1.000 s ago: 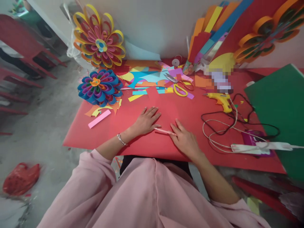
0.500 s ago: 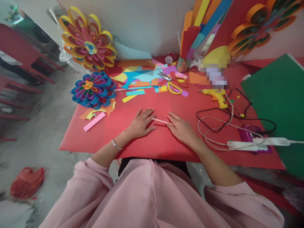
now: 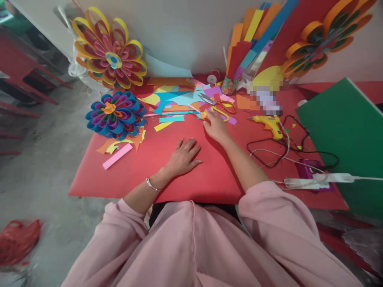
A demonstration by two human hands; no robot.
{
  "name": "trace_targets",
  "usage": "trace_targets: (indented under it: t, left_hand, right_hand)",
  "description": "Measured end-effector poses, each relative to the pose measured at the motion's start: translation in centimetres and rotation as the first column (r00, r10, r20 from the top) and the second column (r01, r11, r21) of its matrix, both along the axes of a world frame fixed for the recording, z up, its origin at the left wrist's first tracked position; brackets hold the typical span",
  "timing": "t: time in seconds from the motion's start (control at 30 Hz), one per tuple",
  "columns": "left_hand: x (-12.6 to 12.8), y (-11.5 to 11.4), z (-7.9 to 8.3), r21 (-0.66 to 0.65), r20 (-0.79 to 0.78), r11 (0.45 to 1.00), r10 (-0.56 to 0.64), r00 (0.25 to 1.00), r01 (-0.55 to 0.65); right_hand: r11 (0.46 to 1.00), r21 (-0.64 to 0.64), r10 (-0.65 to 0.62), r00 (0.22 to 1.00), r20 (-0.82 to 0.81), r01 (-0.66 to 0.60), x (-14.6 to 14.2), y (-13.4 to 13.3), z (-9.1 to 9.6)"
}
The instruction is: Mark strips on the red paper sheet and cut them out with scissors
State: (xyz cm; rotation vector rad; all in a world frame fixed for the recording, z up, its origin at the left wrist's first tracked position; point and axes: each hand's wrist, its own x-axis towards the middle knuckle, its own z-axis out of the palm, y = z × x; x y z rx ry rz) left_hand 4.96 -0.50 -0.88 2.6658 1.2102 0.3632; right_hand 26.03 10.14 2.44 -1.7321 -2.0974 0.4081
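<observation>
My left hand (image 3: 184, 155) lies flat and open on a large red paper sheet (image 3: 119, 175), fingers spread, a bangle on the wrist. My right hand (image 3: 214, 125) is stretched forward to the far side of the sheet. Its fingers pinch the end of a thin pink stick (image 3: 194, 109), which points away to the left over the paper scraps (image 3: 176, 97). The yellow-handled scissors (image 3: 221, 113) lie just beyond the right fingertips, almost touching them.
A blue paper flower (image 3: 115, 113) and a pink strip (image 3: 117, 156) lie at the left, with a yellow-red flower (image 3: 110, 59) against the wall. A yellow glue gun (image 3: 267, 122), tangled cables, a power strip (image 3: 317, 181) and a green board (image 3: 350, 135) fill the right.
My right hand has moved from beside the left hand forward to the scissors, carrying the pink stick with it. The left hand has stayed flat on the sheet.
</observation>
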Motion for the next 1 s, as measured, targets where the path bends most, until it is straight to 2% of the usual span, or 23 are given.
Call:
trace_targets:
  t: [0.07, 0.1, 0.17, 0.3, 0.37, 0.4, 0.47, 0.6, 0.83, 1.0]
  left_hand:
    - [0.1, -0.1, 0.0, -0.003, -0.003, 1.0, 0.007, 1.0, -0.007]
    - [0.3, -0.2, 0.0, -0.003, -0.003, 1.0, 0.014, 1.0, -0.014]
    - [0.6, -0.2, 0.0, 0.002, 0.004, 1.0, 0.027, 1.0, -0.027]
    - [1.0, -0.1, -0.1, 0.019, 0.033, 0.999, 0.032, 0.999, -0.032]
    - [1.0, -0.1, -0.2, 0.032, 0.052, 0.999, 0.035, 0.998, -0.037]
    - [1.0, 0.0, -0.2, 0.038, 0.065, 0.998, 0.037, 0.997, -0.039]
    - [1.0, 0.1, -0.2, 0.044, 0.089, 0.998, 0.042, 0.995, -0.046]
    - [0.7, 0.3, -0.1, 0.03, 0.13, 0.998, 0.047, 0.99, -0.051]
    - [0.6, 0.6, -0.3, 0.03, 0.145, 0.998, 0.056, 0.988, -0.061]
    - [0.4, 0.6, -0.1, -0.006, 0.091, 0.996, 0.088, 0.992, -0.088]
  right_hand:
    - [0.995, 0.095, -0.035, 0.998, 0.044, 0.031, 0.2, -0.6, 0.2]
    - [0.991, 0.133, -0.041, 0.997, 0.06, 0.033, 0.4, -1.9, 0.3]
    - [0.989, 0.145, -0.032, 0.996, 0.082, 0.02, 1.1, -6.2, 0.4]
    - [0.999, 0.032, -0.036, 0.991, 0.126, 0.032, 0.6, -17.5, -1.1]
    - [0.999, 0.021, -0.041, 0.98, 0.194, 0.038, -0.6, -21.4, -2.4]
    - [0.998, 0.031, -0.059, 0.972, 0.229, 0.054, -1.3, -22.6, -3.0]
    - [0.995, 0.056, -0.092, 0.95, 0.298, 0.078, -2.4, -23.5, -3.9]
    - [0.993, 0.081, -0.112, 0.926, 0.36, 0.089, -3.1, -22.7, -4.4]
    - [0.993, 0.09, -0.106, 0.932, 0.346, 0.08, -2.8, -22.7, -4.3]
    - [0.998, 0.064, -0.032, 0.946, 0.322, 0.012, -2.1, -22.7, -4.0]
